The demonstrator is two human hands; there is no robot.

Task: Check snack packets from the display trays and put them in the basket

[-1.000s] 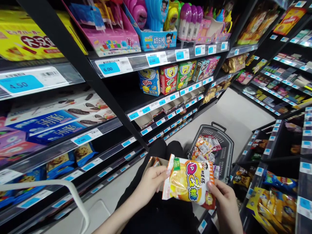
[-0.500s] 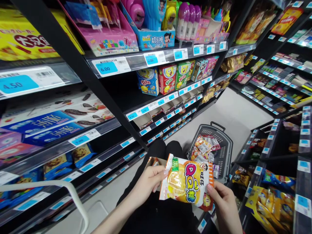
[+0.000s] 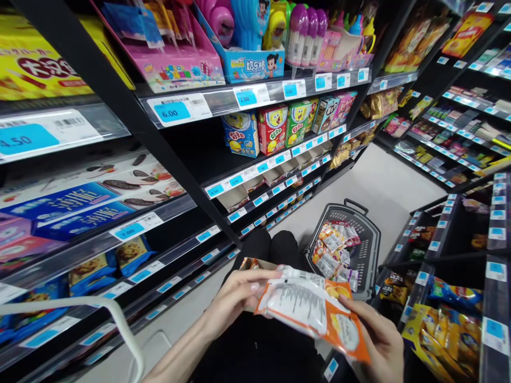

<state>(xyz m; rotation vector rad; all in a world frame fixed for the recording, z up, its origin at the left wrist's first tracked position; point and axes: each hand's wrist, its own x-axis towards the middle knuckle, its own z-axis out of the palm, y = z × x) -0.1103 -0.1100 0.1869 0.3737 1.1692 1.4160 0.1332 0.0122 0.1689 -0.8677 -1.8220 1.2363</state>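
Note:
An orange and white candy bag (image 3: 307, 306) is stretched between my two hands above my lap, its printed back side facing up. My left hand (image 3: 239, 292) pinches the bag's left end. At the other end, my right hand (image 3: 375, 332) grips the orange edge with the thumb on top. Under the bag and by my left hand, an opened cardboard box (image 3: 255, 263) rests on my lap; most of it is hidden. Beyond my knees a grey shopping basket (image 3: 369, 247) stands on the floor, holding several candy bags (image 3: 333, 239).
Shelves of boxed snacks (image 3: 239, 133) with blue price labels rise along the left. Low bins with snack bags (image 3: 451, 340) line the right side. A white curved metal bar (image 3: 123, 319) juts in at the lower left. Pale floor (image 3: 393, 175) runs between the shelves.
The candy bag has been turned over: its colourful front faced up before, and now its printed back does. Both hands have shifted their hold on it. The basket stays put.

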